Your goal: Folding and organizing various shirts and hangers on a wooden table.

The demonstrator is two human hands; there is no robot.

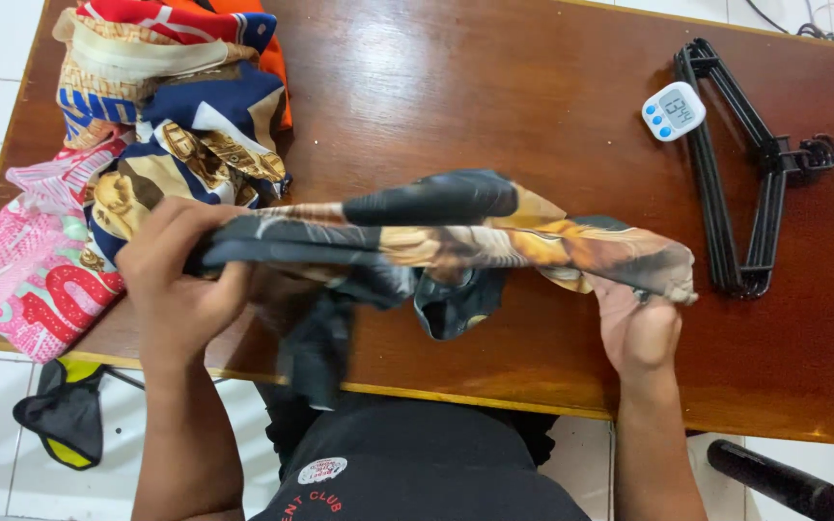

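Head view, looking down on one reddish-brown wooden table [552, 125].

Two hands in frame, both the person's own. Left hand [174, 275] near the table's left front, fingers curled together and clamped on one end of a dark printed fabric garment with gold and tan figures [456, 236]. Right hand [637, 330] toward the right front, palm up, fingers closed on the garment's other end, pinching the cloth at its corner.

The garment: one piece, bunched lengthwise into a long band stretched between the two hands, held just above the tabletop. A dark fold hangs down from its middle, over the table's front edge toward the person's lap.

Left rear of the table: one heap of patterned fabrics [171, 96], red, orange, navy, cream and gold. Exact number of pieces in the heap cannot be told. One pink and red printed cloth [26, 270] lies at the heap's near side and droops over the table's left edge.

Right rear: one small white digital timer with blue buttons [673, 110], touching a stack of black plastic clothes hangers [740, 164]. Several hangers nested together; count unclear.

On the white tile floor, lower left: one black and yellow item [65, 415], kind unclear.
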